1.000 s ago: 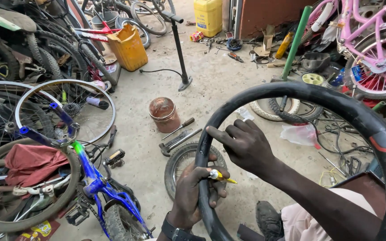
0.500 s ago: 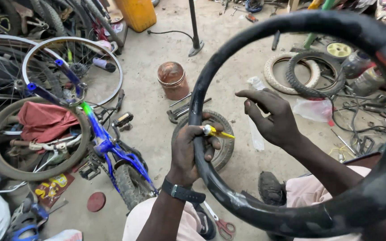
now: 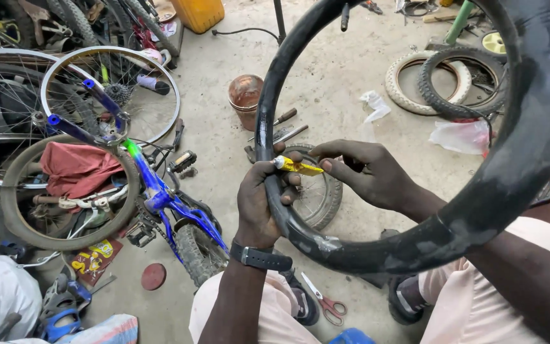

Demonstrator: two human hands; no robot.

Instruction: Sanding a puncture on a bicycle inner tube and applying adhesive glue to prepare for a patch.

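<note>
Roughly left to right: blue bike (image 3: 160, 197) lies upturned on the concrete floor (image 3: 326, 76), red cloth (image 3: 74, 169) draped over its tyre, bare spoked rims behind it, a rusty tin (image 3: 246, 99) further back. Left hand (image 3: 262, 200), black watch on the wrist, is wrapped shut around the black inner tube (image 3: 479, 210) at its lower left curve, and a small yellow tube (image 3: 297, 167) with a silver end is pinched against the rubber by the thumb and fingers. Inner tube is a big inflated loop held upright in front of the chest, dusty and scuffed, with a grey worn patch just below the left hand; valve stem sticks down inside near the top. Right hand (image 3: 367, 171) sits just beside it, fingers curled, fingertips at the yellow tube's tip; contact looks likely but can't tell for sure. Scissors (image 3: 326, 302) with red handles lie on the floor between the knees. Small wheel (image 3: 316, 191) is partly hidden behind the hands and loop. Loop's top and right side run out of frame. Two loose tyres (image 3: 440, 79) lie far right, plastic bags near them. Yellow tube's cap end is hidden in the left fist.
</note>
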